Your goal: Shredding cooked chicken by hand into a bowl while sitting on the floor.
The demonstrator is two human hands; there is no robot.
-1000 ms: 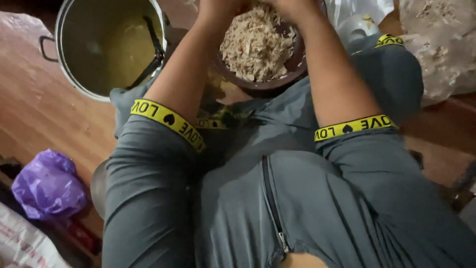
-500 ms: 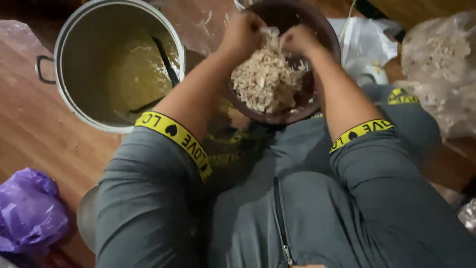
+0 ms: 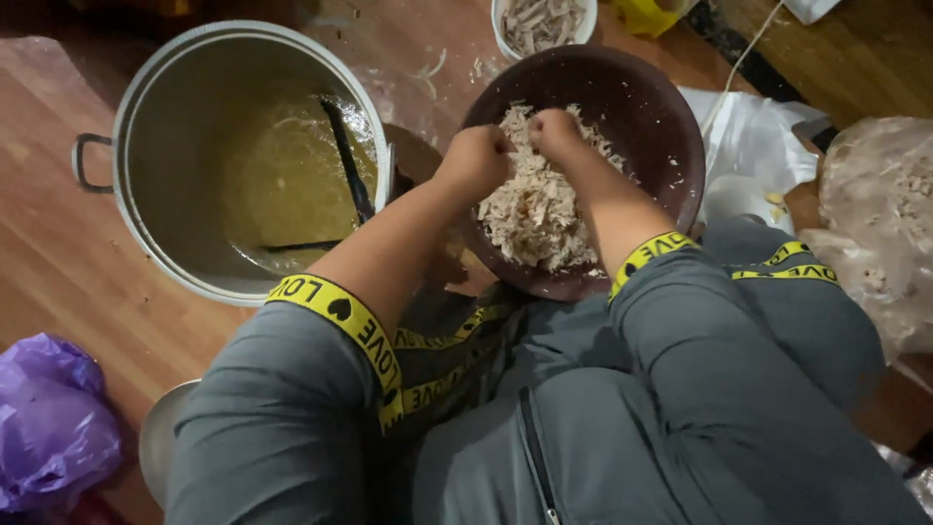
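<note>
A dark brown bowl (image 3: pixel 661 117) rests on the wooden floor in front of me, holding a heap of pale shredded meat (image 3: pixel 535 219). My left hand (image 3: pixel 476 157) and my right hand (image 3: pixel 556 131) are side by side at the top of the heap, fingers closed on shreds of it. My forearms reach out of grey sleeves with yellow printed bands.
A large metal pot (image 3: pixel 155 117) of yellowish broth with a dark ladle (image 3: pixel 348 165) stands to the left. A small white bowl (image 3: pixel 505 39) of shreds sits beyond the brown bowl. White cloth (image 3: pixel 753 146) and a clear bag (image 3: pixel 880 204) lie right; a purple bag (image 3: pixel 53 428) lower left.
The view has tilted down, so bowl and pot sit lower in the frame. My hands stay together on the shredded meat, working it at the far side of the heap.
</note>
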